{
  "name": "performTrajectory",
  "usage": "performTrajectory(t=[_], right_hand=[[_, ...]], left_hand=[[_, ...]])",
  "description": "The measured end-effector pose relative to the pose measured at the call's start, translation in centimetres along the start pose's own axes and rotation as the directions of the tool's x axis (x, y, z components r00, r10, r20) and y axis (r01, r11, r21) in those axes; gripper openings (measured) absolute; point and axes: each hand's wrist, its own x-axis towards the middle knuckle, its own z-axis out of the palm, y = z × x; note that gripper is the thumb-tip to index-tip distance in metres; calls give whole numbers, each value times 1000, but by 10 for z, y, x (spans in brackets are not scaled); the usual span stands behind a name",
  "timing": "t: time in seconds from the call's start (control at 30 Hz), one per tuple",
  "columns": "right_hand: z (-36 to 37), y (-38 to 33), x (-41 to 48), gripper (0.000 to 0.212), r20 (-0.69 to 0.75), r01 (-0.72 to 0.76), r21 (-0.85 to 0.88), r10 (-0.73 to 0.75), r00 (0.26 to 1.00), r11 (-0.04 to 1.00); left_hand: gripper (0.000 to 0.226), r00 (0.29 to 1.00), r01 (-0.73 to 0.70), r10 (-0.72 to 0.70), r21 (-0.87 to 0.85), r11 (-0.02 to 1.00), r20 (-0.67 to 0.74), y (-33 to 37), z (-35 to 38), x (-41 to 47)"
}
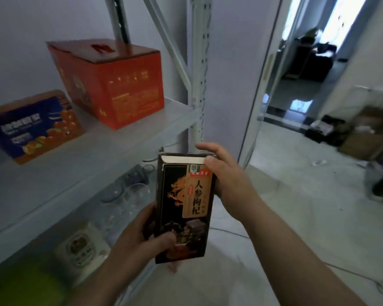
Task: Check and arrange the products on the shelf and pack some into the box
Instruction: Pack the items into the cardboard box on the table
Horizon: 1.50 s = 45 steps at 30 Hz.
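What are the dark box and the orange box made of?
The dark box is probably thin, smooth printed card; a pale folded flap shows at its top. The orange box seems matt cardboard, with folded lid flaps and a cut slot.

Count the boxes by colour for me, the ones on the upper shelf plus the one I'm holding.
Orange box: 1
Blue box: 1
Black box: 1
Total: 3
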Motion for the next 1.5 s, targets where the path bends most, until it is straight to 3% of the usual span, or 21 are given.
performTrajectory(t=[0.17, 0.3, 0.4, 0.53, 0.67, 0.77, 1.07, 1.27, 1.5], right_hand=[[-56, 26, -82, 47, -175, -98, -43, 89, 981, 994], [-104, 45, -159, 79, -330, -200, -19, 183, 926, 980], [-140, 57, -232, 61, -417, -261, 65, 264, 870, 963], [-179, 66, -341, 51, -556, -269, 208, 340, 759, 941], [-209, 74, -449, 32, -690, -193, 315, 364, 626, 929], [-227, 79, -519, 38, -772, -149, 342, 368, 518, 928], [-245, 84, -667, 42, -909, 44, 369, 350, 226, 928], [-239, 82, -728, 41, -926, 113, 373, 378, -19, 921], [-191, 60, -784, 56, -822, 134, 382, 403, -402, 914]], left_hand=[[81, 976, 110, -105, -17, 994, 192, -9, 66, 6], [62, 936, 178, -160, -29, 984, 313, -16, 135, -3], [45, 894, 252, -242, 25, 968, 378, -23, 196, -18], [51, 799, 304, -347, 169, 938, 490, -27, 286, -57], [37, 690, 280, -419, 315, 907, 591, -38, 376, -111], [24, 615, 221, -450, 406, 887, 647, -48, 435, -148], [30, 386, 36, -484, 512, 858, 785, -67, 559, -231], [26, 167, -129, -521, 542, 830, 837, -87, 629, -264], [28, -247, -280, -545, 480, 832, 801, -98, 688, -328]])
